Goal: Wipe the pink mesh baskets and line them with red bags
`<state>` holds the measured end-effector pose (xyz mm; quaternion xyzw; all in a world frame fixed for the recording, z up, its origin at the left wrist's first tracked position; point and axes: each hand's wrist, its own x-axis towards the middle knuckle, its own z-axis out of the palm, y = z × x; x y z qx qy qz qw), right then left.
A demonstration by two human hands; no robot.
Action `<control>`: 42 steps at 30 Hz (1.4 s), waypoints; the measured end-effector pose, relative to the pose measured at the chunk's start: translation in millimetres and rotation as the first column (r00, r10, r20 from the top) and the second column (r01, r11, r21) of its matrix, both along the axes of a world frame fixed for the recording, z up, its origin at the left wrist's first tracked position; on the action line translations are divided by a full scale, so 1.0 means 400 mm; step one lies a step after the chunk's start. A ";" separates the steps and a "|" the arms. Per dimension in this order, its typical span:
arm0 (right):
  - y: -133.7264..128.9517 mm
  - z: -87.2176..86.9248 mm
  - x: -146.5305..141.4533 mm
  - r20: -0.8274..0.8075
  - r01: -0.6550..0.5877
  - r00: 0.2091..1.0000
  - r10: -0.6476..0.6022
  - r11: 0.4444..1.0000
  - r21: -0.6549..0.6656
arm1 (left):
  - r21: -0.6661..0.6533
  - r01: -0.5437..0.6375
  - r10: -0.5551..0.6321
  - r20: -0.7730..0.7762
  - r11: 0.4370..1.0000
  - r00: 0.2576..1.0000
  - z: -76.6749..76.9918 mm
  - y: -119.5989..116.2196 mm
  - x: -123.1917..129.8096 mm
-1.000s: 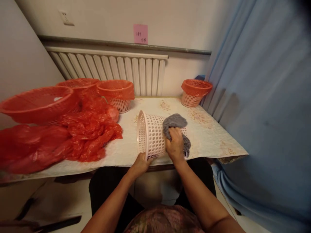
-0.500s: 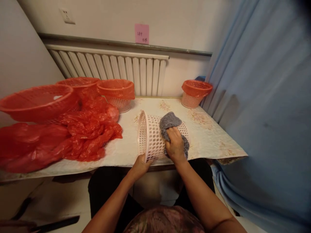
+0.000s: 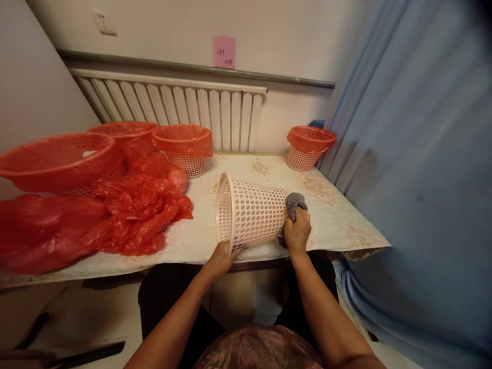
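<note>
Sideways, basket [image 3: 257, 211] lies near table edge [image 3: 184, 260].

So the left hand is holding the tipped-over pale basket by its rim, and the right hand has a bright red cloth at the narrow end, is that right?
Not quite: the cloth is grey, not red, as the head view shows. The left hand does hold the tipped-over pale basket by its rim, and the right hand has the cloth at the narrow end.

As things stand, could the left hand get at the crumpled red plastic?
Probably yes, but likely only by letting go: the left hand has its grip on the rim of the sideways basket. Toward the red plastic, only tablecloth shows between.
</note>
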<state>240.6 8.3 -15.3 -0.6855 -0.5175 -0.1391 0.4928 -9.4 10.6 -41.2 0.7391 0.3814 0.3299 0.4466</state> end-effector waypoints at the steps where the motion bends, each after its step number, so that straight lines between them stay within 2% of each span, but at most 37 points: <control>1: -0.002 0.014 -0.025 0.021 -0.043 0.999 0.043 0.999 0.000 | -0.012 -0.002 0.002 0.006 1.000 1.000 0.006 -0.001 0.002; 4: -0.014 0.058 -0.117 0.102 -0.228 0.969 0.225 0.973 0.019 | -0.044 -0.003 0.004 0.029 0.999 1.000 0.025 -0.005 0.008; 8: -0.050 0.113 -0.240 0.195 -0.435 0.884 0.424 0.900 0.012 | -0.072 0.009 -0.003 0.079 0.997 0.997 0.060 -0.020 0.015; 12: -0.074 0.146 -0.293 0.252 -0.519 0.826 0.504 0.855 -0.007 | -0.125 0.033 -0.021 0.100 0.992 0.995 0.090 -0.038 0.020; 15: -0.067 0.144 -0.264 0.263 -0.508 0.828 0.496 0.861 -0.026 | -0.144 0.009 0.010 0.132 0.990 0.991 0.085 -0.039 0.020; 18: -0.051 0.115 -0.189 0.263 -0.454 0.855 0.446 0.890 -0.035 | -0.132 -0.042 0.057 0.111 0.990 0.992 0.061 -0.031 0.018; 24: -0.043 0.012 -0.010 0.149 -0.164 0.976 0.161 0.987 0.005 | -0.063 -0.077 0.078 0.000 0.995 0.997 0.008 -0.017 0.000; 29: -0.051 -0.046 0.056 0.050 -0.005 0.999 0.004 1.000 0.020 | -0.025 -0.020 0.019 -0.016 0.999 1.000 -0.010 -0.012 -0.007; 33: -0.040 -0.039 0.043 -0.012 0.063 0.998 -0.063 0.998 0.015 | -0.013 0.005 -0.006 -0.009 1.000 1.000 -0.002 -0.009 0.001; 35: -0.034 -0.020 0.013 -0.009 0.044 0.999 -0.043 0.999 0.020 | -0.010 0.012 -0.012 0.005 1.000 1.000 0.004 -0.007 0.008; 39: -0.042 0.030 -0.096 0.088 -0.169 0.982 0.166 0.985 0.029 | -0.022 0.004 -0.003 0.052 1.000 0.999 0.020 -0.007 0.023; 42: -0.067 0.071 -0.196 0.165 -0.355 0.923 0.347 0.934 0.025 | -0.066 -0.015 0.020 0.081 0.998 0.997 0.043 -0.016 0.031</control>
